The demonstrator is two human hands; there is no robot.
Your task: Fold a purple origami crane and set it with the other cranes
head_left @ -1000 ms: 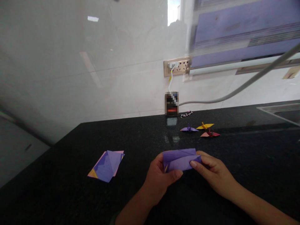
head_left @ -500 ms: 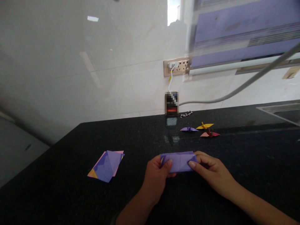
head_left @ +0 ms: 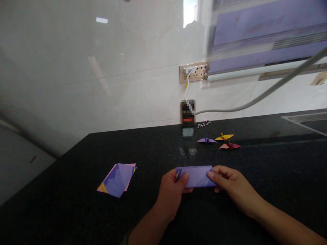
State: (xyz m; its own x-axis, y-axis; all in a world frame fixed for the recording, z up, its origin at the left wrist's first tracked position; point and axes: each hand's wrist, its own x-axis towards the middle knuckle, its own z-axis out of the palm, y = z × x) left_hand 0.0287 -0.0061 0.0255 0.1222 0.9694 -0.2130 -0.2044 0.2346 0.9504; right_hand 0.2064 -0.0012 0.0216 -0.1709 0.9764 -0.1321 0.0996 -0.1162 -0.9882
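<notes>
Black countertop [head_left: 76, 211] carried everything. We held one folded purple paper [head_left: 196, 176] toward its front edge, long axis running left to right, our left hand [head_left: 171, 194] pinching the left end and our right hand [head_left: 233, 189] the right end, both equally near. Three paper cranes [head_left: 224, 136] sat toward the back edge; one stack of sheets [head_left: 117, 175] lay leftward.

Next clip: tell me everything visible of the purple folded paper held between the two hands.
The purple folded paper is a thin matte sheet folded into a flat, long rectangle, its long side running left to right. Diagonal creases cross its face; a small yellow corner shows at its left end. The left hand pinches the left end, thumb on top; the right hand holds the right end. It is low over the black speckled countertop; contact cannot be told.
</notes>
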